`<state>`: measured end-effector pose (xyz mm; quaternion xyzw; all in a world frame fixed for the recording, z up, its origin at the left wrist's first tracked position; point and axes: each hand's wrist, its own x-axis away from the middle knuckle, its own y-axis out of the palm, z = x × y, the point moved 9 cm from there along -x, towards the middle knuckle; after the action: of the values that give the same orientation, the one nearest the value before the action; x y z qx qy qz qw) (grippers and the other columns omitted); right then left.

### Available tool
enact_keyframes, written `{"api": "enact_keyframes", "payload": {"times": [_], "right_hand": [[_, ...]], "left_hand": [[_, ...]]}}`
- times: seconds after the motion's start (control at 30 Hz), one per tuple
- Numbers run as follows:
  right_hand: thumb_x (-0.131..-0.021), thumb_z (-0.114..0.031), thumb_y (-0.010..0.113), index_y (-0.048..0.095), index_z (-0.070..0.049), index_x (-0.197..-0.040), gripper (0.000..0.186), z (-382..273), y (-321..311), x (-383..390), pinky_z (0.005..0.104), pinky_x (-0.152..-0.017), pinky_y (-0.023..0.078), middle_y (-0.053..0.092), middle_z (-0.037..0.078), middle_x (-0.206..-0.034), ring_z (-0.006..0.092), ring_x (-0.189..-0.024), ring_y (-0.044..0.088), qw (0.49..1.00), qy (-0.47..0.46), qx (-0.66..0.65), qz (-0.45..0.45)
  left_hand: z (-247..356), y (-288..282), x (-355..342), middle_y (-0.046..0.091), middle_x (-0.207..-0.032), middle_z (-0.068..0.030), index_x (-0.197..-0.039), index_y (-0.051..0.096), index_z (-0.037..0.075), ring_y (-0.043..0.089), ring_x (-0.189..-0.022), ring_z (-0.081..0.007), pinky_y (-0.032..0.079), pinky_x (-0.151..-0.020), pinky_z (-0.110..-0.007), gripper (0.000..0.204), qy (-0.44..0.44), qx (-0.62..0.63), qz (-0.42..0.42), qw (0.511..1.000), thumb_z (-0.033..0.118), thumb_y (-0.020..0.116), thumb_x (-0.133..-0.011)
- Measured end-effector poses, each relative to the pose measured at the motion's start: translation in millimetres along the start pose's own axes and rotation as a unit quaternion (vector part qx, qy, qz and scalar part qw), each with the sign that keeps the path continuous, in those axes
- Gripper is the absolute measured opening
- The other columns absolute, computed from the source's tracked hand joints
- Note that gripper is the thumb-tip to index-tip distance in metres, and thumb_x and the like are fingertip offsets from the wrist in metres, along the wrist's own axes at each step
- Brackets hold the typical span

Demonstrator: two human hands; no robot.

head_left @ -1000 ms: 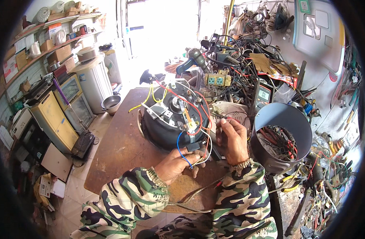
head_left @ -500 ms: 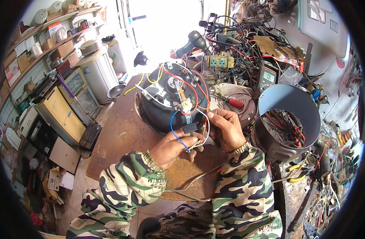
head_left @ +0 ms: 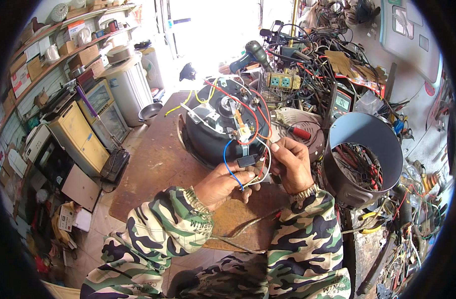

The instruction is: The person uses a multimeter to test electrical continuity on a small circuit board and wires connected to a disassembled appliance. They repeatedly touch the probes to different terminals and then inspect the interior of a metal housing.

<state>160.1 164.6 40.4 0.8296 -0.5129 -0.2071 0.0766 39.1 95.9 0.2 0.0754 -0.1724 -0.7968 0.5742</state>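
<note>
In front of me a black, dome-like appliance part [head_left: 200,137] rests on the table, its wired side facing up. Red wires [head_left: 245,108] loop over its metal fittings, and yellow wires [head_left: 189,98] stick out at its far left. Between finger and thumb, my left hand [head_left: 219,185] pinches the near ends of several wires, among them a blue wire [head_left: 225,158]. A small black block [head_left: 247,160] sits just above those fingers. Closed at the appliance's near right side, my right hand [head_left: 293,163] pinches near a white wire [head_left: 270,162]; its fingertips are partly hidden.
The brown wooden table [head_left: 143,172] carries a grey cable [head_left: 245,225]. To the right stand a grey cylinder [head_left: 360,192] with tools behind its rim, a multimeter [head_left: 341,103], a red-handled tool [head_left: 301,133] and tangled cables [head_left: 307,60]. Shelves [head_left: 63,55] line the left wall.
The whole view has shifted, so everything appears a little farther right. Both hands keep their places at the wires, with only slight finger movement.
</note>
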Motion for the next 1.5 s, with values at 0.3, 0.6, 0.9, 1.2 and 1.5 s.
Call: {"api": "enact_keyframes", "payload": {"times": [0.3,0.6,0.9,1.2,1.5], "right_hand": [[-0.086,-0.011,0.071,0.064,0.002,-0.085,0.014,1.3,-2.6,13.6,0.0218,-0.047,0.031,0.056,-0.001,-0.064,0.005,-0.051,0.043,0.999,-0.021,-0.009,-0.049],[-0.086,-0.004,0.072,0.067,0.003,-0.086,0.009,7.6,-2.9,15.5,0.0218,-0.046,0.032,0.058,0.001,-0.065,0.0051,-0.051,0.045,0.998,-0.014,0.011,-0.061],[-0.086,-0.005,0.069,0.063,0.001,-0.081,0.01,5.3,-2.8,16.5,0.024,-0.048,0.035,0.06,0.006,-0.071,0.01,-0.053,0.049,0.998,-0.001,-0.022,-0.061],[-0.085,-0.007,0.072,0.068,0.002,-0.086,0.01,7.9,-3.9,15.3,0.0223,-0.047,0.034,0.061,0.003,-0.067,0.0068,-0.052,0.047,0.997,0.0,-0.051,-0.064],[-0.087,-0.006,0.067,0.062,0.0,-0.081,0.01,6.2,-4.6,16.2,0.0247,-0.049,0.036,0.058,0.005,-0.069,0.0103,-0.053,0.049,0.997,0.008,-0.028,-0.067]], "left_hand": [[-2.8,-3.3,-0.2,0.067,-0.092,-0.0079,-0.118,0.063,0.006,0.062,-0.07,-0.0126,0.052,-0.061,-0.026,0.024,-0.008,0.002,0.004,1.0,0.019,0.06,-0.098],[-2.7,-1.6,-0.7,0.068,-0.095,-0.0075,-0.119,0.061,0.006,0.064,-0.072,-0.0125,0.055,-0.064,-0.027,0.025,0.004,-0.018,-0.009,1.0,0.02,0.057,-0.098],[7.3,5.5,3.8,0.067,-0.113,-0.0107,-0.133,0.053,0.002,0.068,-0.088,-0.0172,0.056,-0.074,-0.03,0.039,-0.001,-0.14,-0.082,0.987,0.011,0.055,-0.096],[16.2,15.7,8.7,0.057,-0.128,-0.0069,-0.143,0.043,-0.002,0.056,-0.114,-0.0147,0.048,-0.095,-0.03,0.058,0.085,-0.176,-0.128,0.972,-0.007,0.061,-0.087],[17.1,9.5,6.6,0.058,-0.13,-0.0072,-0.142,0.044,-0.003,0.053,-0.121,-0.0155,0.041,-0.105,-0.032,0.058,0.08,-0.223,-0.136,0.962,0.002,0.067,-0.089]]}}
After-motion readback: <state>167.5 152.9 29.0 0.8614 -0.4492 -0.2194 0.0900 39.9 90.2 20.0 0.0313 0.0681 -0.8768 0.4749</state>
